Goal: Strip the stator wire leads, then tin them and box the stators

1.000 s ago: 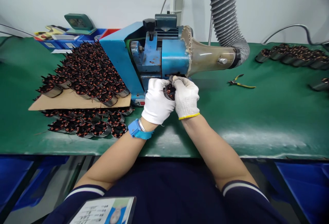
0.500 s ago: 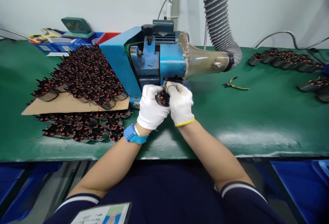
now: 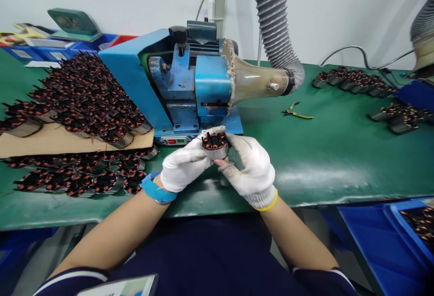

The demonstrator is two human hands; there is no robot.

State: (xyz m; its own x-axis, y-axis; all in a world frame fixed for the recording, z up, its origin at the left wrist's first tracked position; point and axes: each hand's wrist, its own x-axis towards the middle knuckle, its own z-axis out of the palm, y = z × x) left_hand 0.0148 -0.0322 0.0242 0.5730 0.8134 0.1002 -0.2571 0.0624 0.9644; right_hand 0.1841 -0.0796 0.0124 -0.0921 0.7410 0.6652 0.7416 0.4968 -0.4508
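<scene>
Between my two white-gloved hands is a motor stator [image 3: 216, 147], a short metal ring with copper windings and black prongs on top. My left hand [image 3: 188, 160] grips it from the left, fingers reaching behind it. From the right, my right hand [image 3: 249, 164] closes on it with thumb low at the front and fingers at the side. The stator is held roughly upright, just in front of the base of a blue machine [image 3: 212, 78]. A thin wire sticks out near it. Red and green buttons [image 3: 176, 141] show on the machine's base.
Many stators [image 3: 88, 92] are stacked at left, some on a cardboard sheet [image 3: 68, 142]. Pliers [image 3: 297, 111] lie right of the machine. More stators [image 3: 356, 82] stand at the far right. A grey hose [image 3: 276, 20] rises from the machine. Blue bins [image 3: 373, 241] sit below the table edge.
Both hands have drawn the stator back from the machine's opening towards me and turned it upright. The right hand's grip has widened. My view has shifted to the right.
</scene>
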